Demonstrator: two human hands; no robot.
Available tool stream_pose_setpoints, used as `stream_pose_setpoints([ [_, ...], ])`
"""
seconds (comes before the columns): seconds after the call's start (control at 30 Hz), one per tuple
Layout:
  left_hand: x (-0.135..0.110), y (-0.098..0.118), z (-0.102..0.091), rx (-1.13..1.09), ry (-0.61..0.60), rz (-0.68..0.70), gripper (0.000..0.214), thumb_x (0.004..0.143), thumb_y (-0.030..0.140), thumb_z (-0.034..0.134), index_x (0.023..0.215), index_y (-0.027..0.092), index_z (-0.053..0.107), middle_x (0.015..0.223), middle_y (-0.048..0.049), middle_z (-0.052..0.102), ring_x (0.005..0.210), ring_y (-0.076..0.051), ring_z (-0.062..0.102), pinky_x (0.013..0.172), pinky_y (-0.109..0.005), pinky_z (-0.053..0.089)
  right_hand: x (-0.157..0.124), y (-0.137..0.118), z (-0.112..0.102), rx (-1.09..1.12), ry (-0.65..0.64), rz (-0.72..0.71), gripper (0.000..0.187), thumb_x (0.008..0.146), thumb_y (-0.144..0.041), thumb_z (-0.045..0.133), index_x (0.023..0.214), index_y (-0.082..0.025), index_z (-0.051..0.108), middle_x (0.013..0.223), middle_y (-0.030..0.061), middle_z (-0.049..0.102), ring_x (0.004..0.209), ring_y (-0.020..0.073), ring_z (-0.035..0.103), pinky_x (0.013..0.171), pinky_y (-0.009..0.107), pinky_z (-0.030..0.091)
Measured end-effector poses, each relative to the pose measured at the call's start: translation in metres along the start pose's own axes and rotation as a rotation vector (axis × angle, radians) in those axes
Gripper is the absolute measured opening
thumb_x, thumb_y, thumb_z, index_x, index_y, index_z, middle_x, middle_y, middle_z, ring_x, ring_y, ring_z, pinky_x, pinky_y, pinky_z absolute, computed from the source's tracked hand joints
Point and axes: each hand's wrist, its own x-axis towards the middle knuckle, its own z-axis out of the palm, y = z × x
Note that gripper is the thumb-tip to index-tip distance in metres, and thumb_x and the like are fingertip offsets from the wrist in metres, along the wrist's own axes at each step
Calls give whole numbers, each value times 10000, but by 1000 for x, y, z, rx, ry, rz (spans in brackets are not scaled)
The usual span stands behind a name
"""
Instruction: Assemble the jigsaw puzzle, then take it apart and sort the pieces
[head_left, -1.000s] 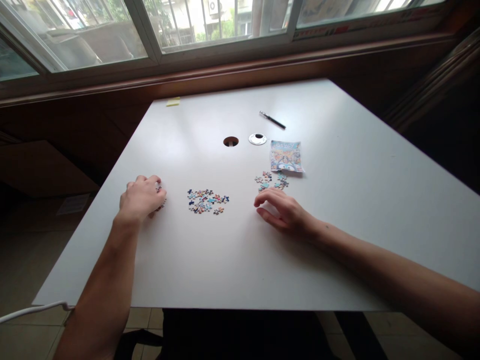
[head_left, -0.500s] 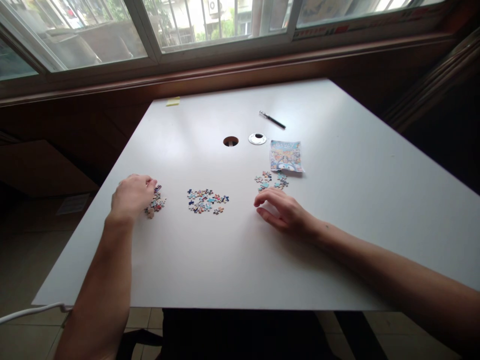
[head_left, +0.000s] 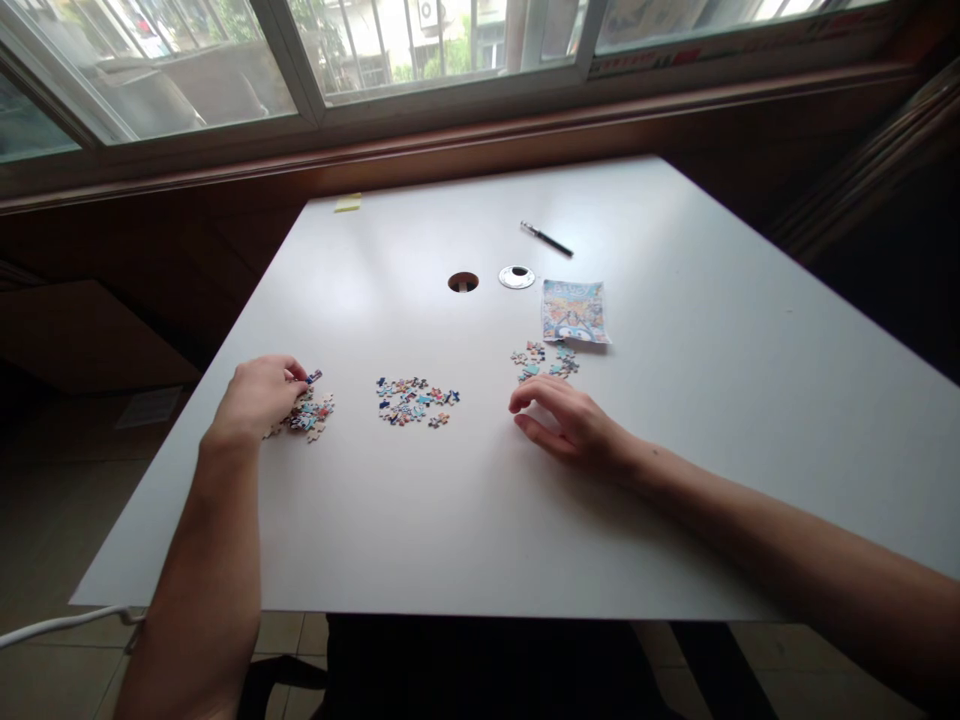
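Note:
My left hand (head_left: 259, 395) is at the left pile of jigsaw pieces (head_left: 311, 415), its fingers closed in a pinch. At the fingertips shows a dark purple puzzle piece (head_left: 314, 377), just above the pile. Part of that pile is hidden under the hand. My right hand (head_left: 562, 420) rests on the white table (head_left: 420, 520), fingers loosely curled, with a gap between thumb and forefinger and nothing held. Just beyond its fingers is a small group of puzzle pieces (head_left: 531, 371), partly covered by the hand. Between both hands lies a middle cluster of puzzle pieces (head_left: 412, 400).
A printed picture packet (head_left: 574, 312) lies beyond the right-hand group. Farther back are a black pen (head_left: 547, 239), a round cable-hole cover (head_left: 517, 277) and an open cable hole (head_left: 463, 282). A yellow sticky note (head_left: 348, 203) is at the far edge, below the window.
My left hand has drawn slightly left and down, uncovering more of the left pile, and a purple piece now shows at its fingertips. My right hand stays in place.

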Motion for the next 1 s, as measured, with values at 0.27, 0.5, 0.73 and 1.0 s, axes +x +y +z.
stream_pose_setpoints([
  [0.27,-1,-2,1,-51,23,8,166,749,265,649,911,237,674,865,-35,750,756,-212,673,664,-287,471,0,-1,1,0,5,2,119,904,-155,543,1002,-221,554,908,62,659,840,210,615,810,382,495],
  [0.5,-8,8,-6,-92,234,60,155,795,226,616,917,224,712,821,-44,739,825,-243,692,807,-358,523,1,-2,1,2,8,7,112,906,-163,541,1000,-222,555,906,64,663,840,211,614,811,381,495],
  [0.73,-44,79,11,-1068,126,382,309,714,322,823,952,169,699,896,-68,747,855,-219,725,797,-343,602,1,-2,1,-2,3,-7,116,909,-152,542,1002,-220,550,906,64,653,840,211,598,807,389,494],
  [1.0,-96,135,48,-1331,-364,496,253,752,320,825,916,175,699,873,-71,750,787,-199,727,765,-365,632,1,-6,2,3,-7,-46,93,913,-172,566,987,-228,563,906,55,666,845,208,600,830,387,492],
])
